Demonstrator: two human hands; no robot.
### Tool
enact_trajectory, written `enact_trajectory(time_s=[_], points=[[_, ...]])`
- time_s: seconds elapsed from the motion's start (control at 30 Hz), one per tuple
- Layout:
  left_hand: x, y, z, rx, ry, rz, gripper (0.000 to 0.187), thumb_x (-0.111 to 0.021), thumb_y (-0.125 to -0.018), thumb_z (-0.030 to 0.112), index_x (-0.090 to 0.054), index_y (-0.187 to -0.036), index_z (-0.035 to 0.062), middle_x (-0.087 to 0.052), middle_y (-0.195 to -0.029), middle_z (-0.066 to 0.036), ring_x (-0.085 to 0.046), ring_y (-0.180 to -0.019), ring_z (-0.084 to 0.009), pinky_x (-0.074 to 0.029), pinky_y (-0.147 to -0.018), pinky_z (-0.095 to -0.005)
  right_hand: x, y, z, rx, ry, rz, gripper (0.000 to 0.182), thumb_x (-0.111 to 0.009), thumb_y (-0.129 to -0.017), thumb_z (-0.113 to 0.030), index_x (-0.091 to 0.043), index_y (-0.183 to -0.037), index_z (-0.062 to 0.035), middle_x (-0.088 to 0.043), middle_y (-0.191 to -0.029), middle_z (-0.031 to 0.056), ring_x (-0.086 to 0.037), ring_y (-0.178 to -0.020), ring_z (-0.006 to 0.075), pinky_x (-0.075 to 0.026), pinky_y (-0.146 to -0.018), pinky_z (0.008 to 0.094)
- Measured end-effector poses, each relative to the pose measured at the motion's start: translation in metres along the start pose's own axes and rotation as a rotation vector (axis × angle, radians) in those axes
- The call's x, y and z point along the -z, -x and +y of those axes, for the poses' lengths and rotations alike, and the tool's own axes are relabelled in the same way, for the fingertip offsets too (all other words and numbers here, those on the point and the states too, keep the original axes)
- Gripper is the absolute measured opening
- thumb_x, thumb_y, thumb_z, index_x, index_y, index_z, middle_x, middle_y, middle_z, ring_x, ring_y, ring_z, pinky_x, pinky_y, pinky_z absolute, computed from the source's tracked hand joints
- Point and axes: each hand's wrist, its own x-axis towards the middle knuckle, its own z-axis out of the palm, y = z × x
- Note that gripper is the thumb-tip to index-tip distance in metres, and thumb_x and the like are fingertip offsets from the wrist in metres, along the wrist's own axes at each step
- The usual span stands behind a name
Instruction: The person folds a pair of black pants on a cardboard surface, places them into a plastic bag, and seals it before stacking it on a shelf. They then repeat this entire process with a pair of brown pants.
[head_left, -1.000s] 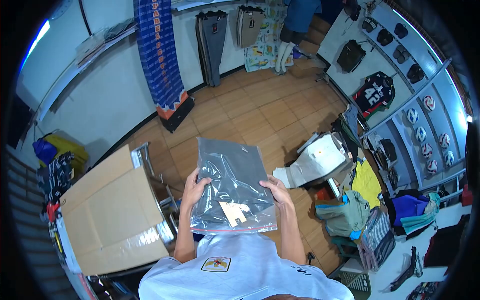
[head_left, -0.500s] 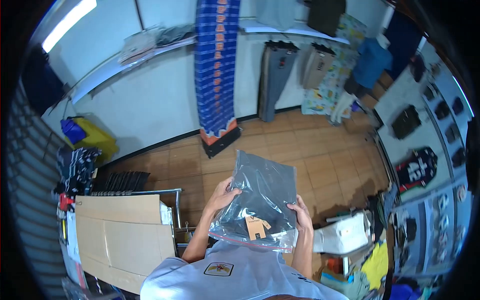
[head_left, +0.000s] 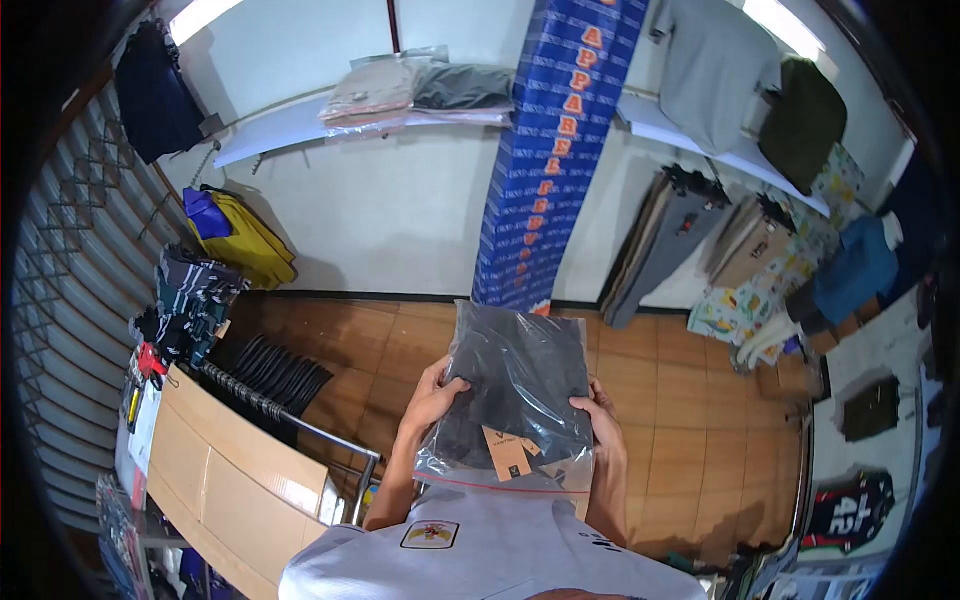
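Observation:
A clear plastic bag [head_left: 520, 370] with a dark folded garment inside is held up in front of the chest. An orange-brown tag [head_left: 507, 455] shows through its lower part, above a red seal line. My left hand [head_left: 432, 400] grips the bag's left edge, thumb on the front. On the right edge, my right hand [head_left: 602, 415] pinches the bag the same way. The fingers behind the bag are partly hidden.
Cardboard [head_left: 240, 480] covers a counter at lower left, beside a metal rail [head_left: 300, 425] with black hangers. Ahead stand a blue banner [head_left: 560, 150] and a wall shelf [head_left: 270, 135] with bagged clothes. A mannequin [head_left: 855, 270] is at right.
The view has turned and tipped up, so the banner and shelf show farther right and the cardboard appears tilted. Both hands still hold the bag at nearly the same place in view.

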Motion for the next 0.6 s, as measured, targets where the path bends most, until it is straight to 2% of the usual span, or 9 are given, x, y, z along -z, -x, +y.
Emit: enact_trajectory(time_s=[0.1, 0.2, 0.3, 0.33, 0.4, 0.53, 0.6], points=[[0.012, -0.06, 0.02, -0.098, -0.045, 0.067, 0.046, -0.06, -0.085, -0.006, -0.064, -0.13, -0.0005, -0.069, -0.105, -0.001, -0.062, -0.095, -0.0095, -0.05, -0.086, -0.0266, -0.011, -0.079, -0.031, 0.029, -0.008, -0.063, 0.053, -0.071, -0.084, 0.003, -0.055, -0.134, -0.0071, -0.07, -0.115, 0.0119, -0.07, -0.097, 0.021, -0.059, -0.084, 0.0323], [0.021, -0.099, 0.042, -0.165, -0.031, 0.153, 0.045, -0.061, -0.084, -0.005, -0.064, -0.129, -0.0005, -0.069, -0.104, -0.001, -0.061, -0.094, -0.0094, -0.05, -0.085, -0.0263, -0.041, -0.137, -0.078, 0.015, 0.117, -0.127, 0.051, -0.07, -0.085, 0.003, -0.057, -0.133, -0.0068, -0.069, -0.116, 0.0111, -0.069, -0.098, 0.02, -0.057, -0.086, 0.0307], [0.039, -0.149, 0.075, -0.264, -0.054, 0.188, 0.04, -0.062, -0.083, -0.003, -0.065, -0.123, -0.0002, -0.068, -0.102, 0.0, -0.06, -0.093, -0.0094, -0.049, -0.085, -0.0265, -0.077, -0.194, -0.118, 0.115, 0.234, -0.146, 0.049, -0.069, -0.085, 0.003, -0.058, -0.132, -0.0068, -0.069, -0.117, 0.0109, -0.068, -0.098, 0.019, -0.055, -0.087, 0.0297], [0.049, -0.169, 0.083, -0.296, -0.074, 0.188, 0.038, -0.063, -0.083, -0.003, -0.065, -0.121, -0.0001, -0.068, -0.101, 0.0, -0.06, -0.093, -0.0093, -0.049, -0.085, -0.0266, -0.087, -0.213, -0.133, 0.067, 0.261, -0.139, 0.047, -0.07, -0.086, 0.002, -0.059, -0.131, -0.0055, -0.069, -0.115, 0.0109, -0.067, -0.098, 0.0188, -0.053, -0.088, 0.0293], [0.065, -0.206, 0.109, -0.292, -0.107, 0.203, 0.033, -0.063, -0.083, -0.001, -0.065, -0.117, 0.0003, -0.067, -0.1, 0.001, -0.059, -0.093, -0.0089, -0.048, -0.086, -0.0267, -0.114, -0.248, -0.164, 0.091, 0.271, -0.18, 0.049, -0.071, -0.085, 0.001, -0.059, -0.132, -0.0041, -0.07, -0.114, 0.0113, -0.068, -0.099, 0.0193, -0.053, -0.089, 0.0299], [0.099, -0.295, 0.179, -0.4, -0.143, 0.168, 0.032, -0.063, -0.086, -0.001, -0.065, -0.118, -0.0002, -0.068, -0.102, -0.001, -0.06, -0.095, -0.0093, -0.048, -0.087, -0.0269, -0.169, -0.328, -0.213, 0.23, 0.291, -0.171, 0.056, -0.073, -0.085, 0.0, -0.058, -0.139, -0.002, -0.071, -0.114, 0.0127, -0.068, -0.101, 0.0196, -0.053, -0.089, 0.0303], [0.122, -0.347, 0.214, -0.462, -0.171, 0.113, 0.032, -0.064, -0.087, -0.001, -0.065, -0.119, -0.0011, -0.07, -0.104, -0.002, -0.061, -0.095, -0.01, -0.049, -0.087, -0.0278, -0.198, -0.372, -0.239, 0.338, 0.296, -0.204, 0.061, -0.072, -0.087, -0.001, -0.055, -0.146, -0.0001, -0.07, -0.121, 0.0149, -0.067, -0.107, 0.0205, -0.052, -0.094, 0.0302]])
